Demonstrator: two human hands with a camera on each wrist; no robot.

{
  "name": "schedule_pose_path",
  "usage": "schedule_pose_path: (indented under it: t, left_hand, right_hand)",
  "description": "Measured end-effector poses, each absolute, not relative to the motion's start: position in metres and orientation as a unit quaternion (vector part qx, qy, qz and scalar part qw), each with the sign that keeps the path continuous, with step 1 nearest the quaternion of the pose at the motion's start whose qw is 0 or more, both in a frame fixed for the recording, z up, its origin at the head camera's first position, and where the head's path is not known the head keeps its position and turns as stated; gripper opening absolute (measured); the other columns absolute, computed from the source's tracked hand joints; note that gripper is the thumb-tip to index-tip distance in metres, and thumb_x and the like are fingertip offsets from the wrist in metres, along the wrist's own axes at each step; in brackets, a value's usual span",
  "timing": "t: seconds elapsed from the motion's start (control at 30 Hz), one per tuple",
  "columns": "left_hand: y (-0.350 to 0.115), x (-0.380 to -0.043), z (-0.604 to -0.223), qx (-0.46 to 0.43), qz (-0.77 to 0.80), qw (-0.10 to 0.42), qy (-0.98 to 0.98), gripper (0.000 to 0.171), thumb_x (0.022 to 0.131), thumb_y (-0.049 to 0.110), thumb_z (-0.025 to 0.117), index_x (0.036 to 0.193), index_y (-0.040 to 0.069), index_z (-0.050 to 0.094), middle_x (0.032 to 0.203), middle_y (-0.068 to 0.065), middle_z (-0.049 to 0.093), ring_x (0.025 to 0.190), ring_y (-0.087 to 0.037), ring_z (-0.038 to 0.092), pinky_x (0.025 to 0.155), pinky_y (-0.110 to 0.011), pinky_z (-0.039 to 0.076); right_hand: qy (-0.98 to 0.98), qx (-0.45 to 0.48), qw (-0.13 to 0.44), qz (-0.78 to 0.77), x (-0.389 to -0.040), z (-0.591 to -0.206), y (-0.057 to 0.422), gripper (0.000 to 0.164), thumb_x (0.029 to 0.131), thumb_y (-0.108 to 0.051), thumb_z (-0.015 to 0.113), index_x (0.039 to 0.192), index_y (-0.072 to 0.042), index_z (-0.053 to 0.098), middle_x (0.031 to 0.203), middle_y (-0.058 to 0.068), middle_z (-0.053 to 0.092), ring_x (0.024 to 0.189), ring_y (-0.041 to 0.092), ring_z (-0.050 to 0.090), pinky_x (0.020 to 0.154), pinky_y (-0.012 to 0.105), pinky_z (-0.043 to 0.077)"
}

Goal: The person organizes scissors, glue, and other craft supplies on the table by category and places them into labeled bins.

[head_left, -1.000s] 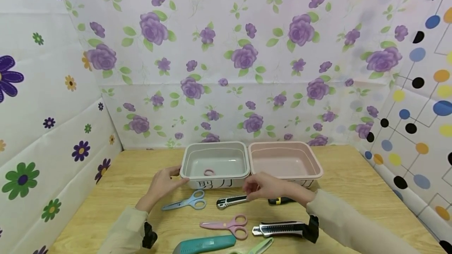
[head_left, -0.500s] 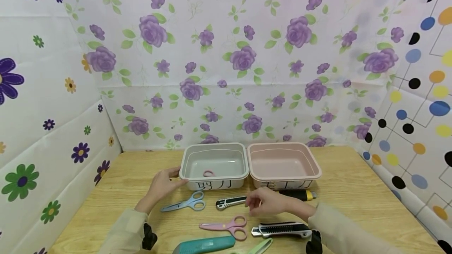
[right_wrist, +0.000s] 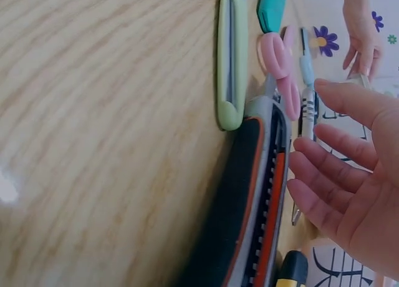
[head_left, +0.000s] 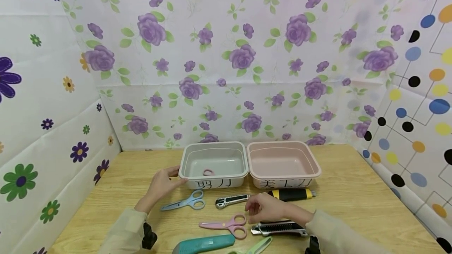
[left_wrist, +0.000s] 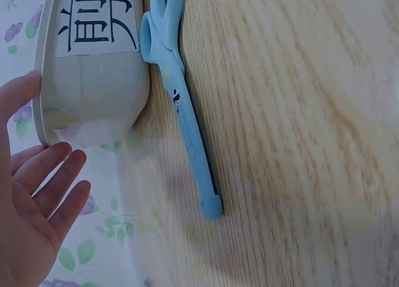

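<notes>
With our left hand (head_left: 163, 184) we touch the rim of the upright pale grey plastic bin (head_left: 226, 161), where a pink finger loop (head_left: 208, 170) shows inside. Our right hand (head_left: 266, 207), fingers loosely curved, is near the black-and-silver utility knife (head_left: 280, 228), its metal tip near the closed pink scissors (head_left: 229, 225).

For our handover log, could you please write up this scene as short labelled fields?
Left hand: touching the left end of the gray bin
Right hand: holding nothing, near the larger silver utility knife
Inside gray bin: pink handle ring visible
Beside gray bin: pink bin
Scissors on table: light blue scissors, pink scissors
Other utility knives: yellow-black utility knife, smaller silver utility knife
At head view's bottom edge: teal tool, light green tool; types unclear
</notes>
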State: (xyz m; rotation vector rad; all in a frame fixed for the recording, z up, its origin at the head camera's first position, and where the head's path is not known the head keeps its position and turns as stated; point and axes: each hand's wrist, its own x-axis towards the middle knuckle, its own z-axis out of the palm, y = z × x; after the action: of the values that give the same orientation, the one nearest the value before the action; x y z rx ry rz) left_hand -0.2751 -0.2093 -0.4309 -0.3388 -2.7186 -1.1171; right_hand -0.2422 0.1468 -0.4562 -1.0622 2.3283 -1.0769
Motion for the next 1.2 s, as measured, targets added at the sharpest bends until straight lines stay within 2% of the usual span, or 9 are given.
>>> schedule_pose_path:
  t: [0.2,0.43,0.6,0.9,1.2]
  left_hand:
    - [-0.209,-0.278,-0.431,-0.111,-0.382,0.088,-0.913,0.063,0.077,0.035,0.072,0.125,-0.001,0.053,0.111,-0.016,0.063,0.102,-0.031,0.059,0.082,-0.050,0.047]
    - [-0.209,-0.278,-0.430,-0.111,-0.389,0.086,-0.911,0.062,0.077,0.033,0.072,0.125,-0.002,0.053,0.111,-0.017,0.063,0.102,-0.032,0.059,0.083,-0.050,0.046]
    - [-0.209,-0.276,-0.428,-0.115,-0.390,0.091,-0.909,0.061,0.077,0.030,0.072,0.125,-0.002,0.053,0.110,-0.018,0.063,0.101,-0.032,0.059,0.080,-0.048,0.048]
    - [-0.210,-0.276,-0.429,-0.117,-0.392,0.089,-0.908,0.062,0.077,0.032,0.072,0.126,-0.001,0.052,0.111,-0.017,0.063,0.102,-0.032,0.059,0.080,-0.047,0.048]
    - [-0.209,-0.276,-0.431,-0.116,-0.389,0.084,-0.910,0.063,0.077,0.034,0.071,0.126,-0.002,0.052,0.111,-0.017,0.062,0.102,-0.032,0.059,0.081,-0.048,0.047]
  right_hand:
    - [0.826,-0.369,0.178,-0.387,-0.243,-0.459,0.147,0.023,0.074,-0.014,0.073,0.092,-0.002,0.063,0.080,0.003,0.062,0.073,0.002,0.056,0.067,0.019,0.050]
    - [0.824,-0.373,0.173,-0.391,-0.242,-0.460,0.147,0.025,0.074,-0.014,0.073,0.092,0.000,0.063,0.082,0.006,0.062,0.072,0.002,0.056,0.066,0.019,0.050]
    - [0.829,-0.371,0.159,-0.386,-0.242,-0.465,0.144,0.024,0.072,-0.014,0.075,0.090,-0.002,0.063,0.078,0.002,0.060,0.070,0.002,0.054,0.064,0.018,0.049]
    - [0.849,-0.384,0.111,-0.345,-0.239,-0.471,0.122,0.035,0.065,-0.025,0.080,0.089,-0.005,0.065,0.071,-0.005,0.055,0.062,-0.001,0.045,0.055,0.013,0.040]
    - [0.860,-0.375,0.109,-0.327,-0.237,-0.474,0.116,0.023,0.065,-0.017,0.078,0.082,-0.008,0.066,0.068,-0.007,0.053,0.061,-0.002,0.044,0.054,0.013,0.039]
